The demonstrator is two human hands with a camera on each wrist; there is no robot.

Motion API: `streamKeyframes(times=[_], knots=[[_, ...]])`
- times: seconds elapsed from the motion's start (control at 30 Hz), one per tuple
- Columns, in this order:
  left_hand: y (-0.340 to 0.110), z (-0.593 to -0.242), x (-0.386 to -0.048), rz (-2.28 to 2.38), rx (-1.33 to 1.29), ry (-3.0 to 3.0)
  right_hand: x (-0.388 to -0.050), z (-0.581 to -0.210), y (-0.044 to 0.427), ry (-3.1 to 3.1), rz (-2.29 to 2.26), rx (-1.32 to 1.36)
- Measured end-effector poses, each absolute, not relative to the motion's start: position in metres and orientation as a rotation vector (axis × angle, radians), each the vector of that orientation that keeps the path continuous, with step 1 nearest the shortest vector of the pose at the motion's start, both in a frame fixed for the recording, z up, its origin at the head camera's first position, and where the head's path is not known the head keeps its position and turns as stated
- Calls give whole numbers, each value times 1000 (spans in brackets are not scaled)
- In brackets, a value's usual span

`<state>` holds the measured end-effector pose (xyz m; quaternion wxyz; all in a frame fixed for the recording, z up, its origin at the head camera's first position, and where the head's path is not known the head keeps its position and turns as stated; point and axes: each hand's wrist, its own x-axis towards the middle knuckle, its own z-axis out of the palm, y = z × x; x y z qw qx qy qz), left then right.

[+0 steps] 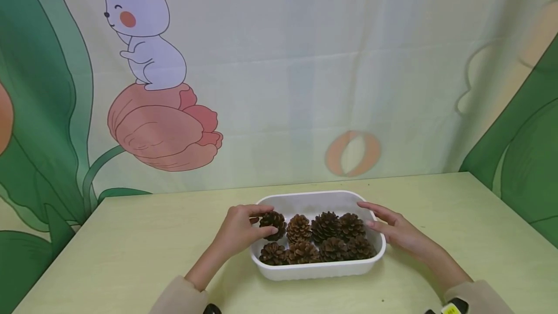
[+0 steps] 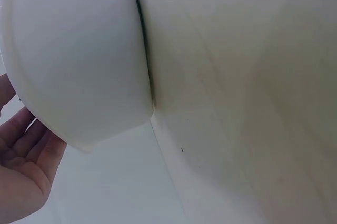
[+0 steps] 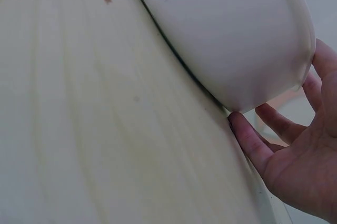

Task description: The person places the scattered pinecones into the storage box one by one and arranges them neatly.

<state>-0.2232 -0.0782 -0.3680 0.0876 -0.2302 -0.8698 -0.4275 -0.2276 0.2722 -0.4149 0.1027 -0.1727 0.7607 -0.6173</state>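
A white plastic tub (image 1: 320,271) with rounded corners stands on the table, with several brown pine cones inside in two rough rows. At its back left, my left hand (image 1: 239,229) holds a pine cone (image 1: 274,227) between thumb and fingers. My right hand (image 1: 403,231) grips the tub's right side, with the thumb over the rim and fingers along the outside. In the right wrist view, fingertips (image 3: 239,121) are by the tub's lower outer wall (image 3: 231,40). The left wrist view shows the tub's other end wall (image 2: 79,61), which hides the held cone.
The pale wooden table (image 1: 144,256) extends around the tub on both sides. Behind its back edge hangs a printed cloth (image 1: 270,86) with a rabbit, a flower and green leaves.
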Motion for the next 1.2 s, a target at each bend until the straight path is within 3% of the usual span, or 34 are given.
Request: streamKeyframes(times=[0.43,1.2], knots=[[-79,-357,-228,-874,-856,-2770,-228,-414,273,2249,-1814,-549],[-62,-352,-236,-686,-887,-2926,-228,-416,274,2218,-1842,-561]])
